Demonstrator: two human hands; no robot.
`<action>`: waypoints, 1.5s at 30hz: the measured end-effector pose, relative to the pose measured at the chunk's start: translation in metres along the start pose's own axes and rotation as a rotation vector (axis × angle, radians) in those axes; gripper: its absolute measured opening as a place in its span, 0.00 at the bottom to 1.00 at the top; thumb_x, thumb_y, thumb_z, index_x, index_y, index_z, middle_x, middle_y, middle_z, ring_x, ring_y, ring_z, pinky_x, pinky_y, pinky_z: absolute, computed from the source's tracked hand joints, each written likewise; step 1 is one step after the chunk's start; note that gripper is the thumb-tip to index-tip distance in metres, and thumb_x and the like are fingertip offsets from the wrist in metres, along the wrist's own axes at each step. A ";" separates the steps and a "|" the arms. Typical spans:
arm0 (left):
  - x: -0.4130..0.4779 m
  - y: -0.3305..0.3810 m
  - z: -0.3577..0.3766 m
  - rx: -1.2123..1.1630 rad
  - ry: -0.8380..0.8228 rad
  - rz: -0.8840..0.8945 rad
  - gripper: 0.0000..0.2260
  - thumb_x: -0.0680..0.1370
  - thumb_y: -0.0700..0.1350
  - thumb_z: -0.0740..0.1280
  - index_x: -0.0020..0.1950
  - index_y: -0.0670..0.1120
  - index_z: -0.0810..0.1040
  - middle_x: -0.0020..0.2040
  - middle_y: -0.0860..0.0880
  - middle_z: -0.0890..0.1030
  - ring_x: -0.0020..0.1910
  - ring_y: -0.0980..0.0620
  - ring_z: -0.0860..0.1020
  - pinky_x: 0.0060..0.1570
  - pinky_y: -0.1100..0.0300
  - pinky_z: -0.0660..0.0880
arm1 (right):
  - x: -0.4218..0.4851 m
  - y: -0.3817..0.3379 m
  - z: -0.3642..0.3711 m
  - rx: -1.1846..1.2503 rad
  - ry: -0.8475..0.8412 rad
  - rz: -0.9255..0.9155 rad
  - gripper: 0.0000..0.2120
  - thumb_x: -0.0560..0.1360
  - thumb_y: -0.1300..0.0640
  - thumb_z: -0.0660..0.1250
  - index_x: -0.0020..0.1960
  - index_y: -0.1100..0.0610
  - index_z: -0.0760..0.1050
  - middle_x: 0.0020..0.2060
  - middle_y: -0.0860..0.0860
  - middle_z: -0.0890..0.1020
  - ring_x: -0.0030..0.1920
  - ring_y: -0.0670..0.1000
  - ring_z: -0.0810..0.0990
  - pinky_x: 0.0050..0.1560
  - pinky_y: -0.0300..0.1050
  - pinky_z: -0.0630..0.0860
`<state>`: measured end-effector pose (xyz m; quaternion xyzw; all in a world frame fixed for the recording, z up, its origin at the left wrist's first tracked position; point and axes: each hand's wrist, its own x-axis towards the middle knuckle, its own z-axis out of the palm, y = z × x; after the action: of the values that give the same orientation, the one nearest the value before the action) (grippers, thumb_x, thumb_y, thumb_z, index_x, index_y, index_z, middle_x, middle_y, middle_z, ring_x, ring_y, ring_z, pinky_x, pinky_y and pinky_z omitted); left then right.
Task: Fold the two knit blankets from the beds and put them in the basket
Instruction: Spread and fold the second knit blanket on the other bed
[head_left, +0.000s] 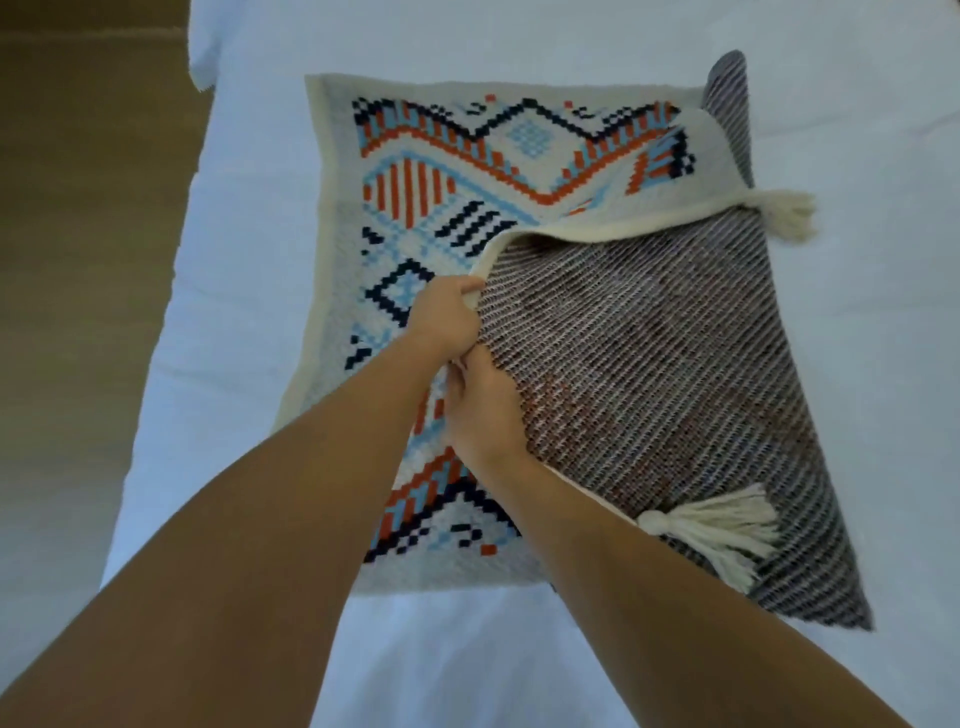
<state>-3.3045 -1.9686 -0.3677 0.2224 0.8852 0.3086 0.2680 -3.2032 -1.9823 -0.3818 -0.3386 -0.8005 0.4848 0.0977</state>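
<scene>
A knit blanket (639, 364) lies on the white bed (519, 649). Its face has an orange, light-blue and navy geometric pattern on cream; its right half is turned over, showing a dark striped underside. Cream tassels hang at two corners, one at the upper right (784, 213) and one at the lower right (711, 530). My left hand (449, 314) grips the cream edge of the turned-over part near the blanket's middle. My right hand (483, 410) grips the same edge just below it. The two hands almost touch. No basket and no second blanket are in view.
The bed's left edge runs diagonally from top middle to lower left, with brown floor (78, 260) beyond it. White sheet surrounds the blanket on the near, far and right sides. A white pillow corner (205, 57) shows at the top left.
</scene>
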 end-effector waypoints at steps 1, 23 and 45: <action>0.002 -0.014 -0.010 0.015 0.000 0.000 0.20 0.76 0.34 0.61 0.68 0.44 0.71 0.68 0.44 0.73 0.66 0.46 0.71 0.65 0.56 0.66 | 0.002 -0.006 0.015 -0.016 -0.011 -0.002 0.08 0.80 0.60 0.56 0.52 0.64 0.71 0.41 0.61 0.79 0.36 0.59 0.77 0.33 0.50 0.68; 0.015 -0.199 -0.086 -0.053 -0.097 -0.005 0.28 0.76 0.39 0.63 0.75 0.45 0.58 0.73 0.44 0.64 0.72 0.47 0.63 0.67 0.59 0.58 | -0.019 -0.028 0.165 -0.508 -0.170 0.173 0.19 0.75 0.42 0.61 0.52 0.58 0.70 0.50 0.54 0.76 0.51 0.54 0.75 0.49 0.50 0.75; -0.155 -0.280 -0.091 -0.090 -0.094 -0.190 0.16 0.79 0.44 0.55 0.67 0.45 0.67 0.60 0.45 0.76 0.56 0.45 0.75 0.54 0.53 0.70 | -0.098 -0.063 0.201 -0.208 -0.142 0.590 0.17 0.78 0.55 0.59 0.58 0.68 0.73 0.57 0.63 0.78 0.56 0.61 0.77 0.52 0.48 0.71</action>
<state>-3.3065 -2.2934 -0.4407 0.1394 0.8739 0.3103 0.3472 -3.2554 -2.2066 -0.4147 -0.5297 -0.7177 0.4303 -0.1386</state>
